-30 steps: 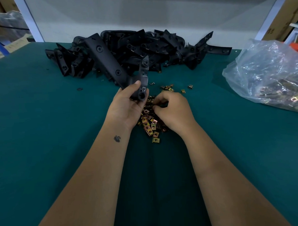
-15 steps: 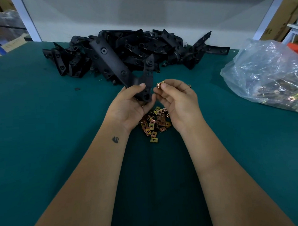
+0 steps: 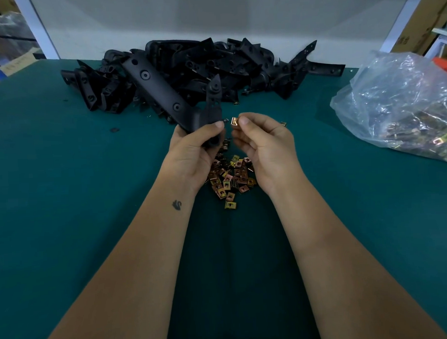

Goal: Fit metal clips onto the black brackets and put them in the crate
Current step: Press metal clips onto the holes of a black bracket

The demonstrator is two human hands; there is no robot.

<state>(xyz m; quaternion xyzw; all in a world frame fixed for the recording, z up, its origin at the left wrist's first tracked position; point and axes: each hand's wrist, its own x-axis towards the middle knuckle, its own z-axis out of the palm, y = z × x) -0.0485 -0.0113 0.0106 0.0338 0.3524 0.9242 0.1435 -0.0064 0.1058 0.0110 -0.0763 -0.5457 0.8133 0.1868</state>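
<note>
The left hand has its grip closed around the bend of a black bracket, fingers curled under it and the thumb pressed on top. From that grip the bracket's long arm runs up and away to the left, while its shorter, pointed tab stands nearly upright just above the thumb. The right hand pinches a single metal clip between thumb and forefinger, the other fingers loosely curled and holding nothing else.

The clip sits just to the right of the left thumb, close to the tab's lower edge but not touching it; a narrow gap separates them. My judgement is that the coming move is a short push leftward from the right grip, sliding the clip onto the bracket's edge, so the clip's open side needs to face the bracket. Which way it faces is too small to tell.

Beneath both grips lies a loose pile of clips on the green counter. Beyond the grips sits a heap of brackets. No crate is in view.
</note>
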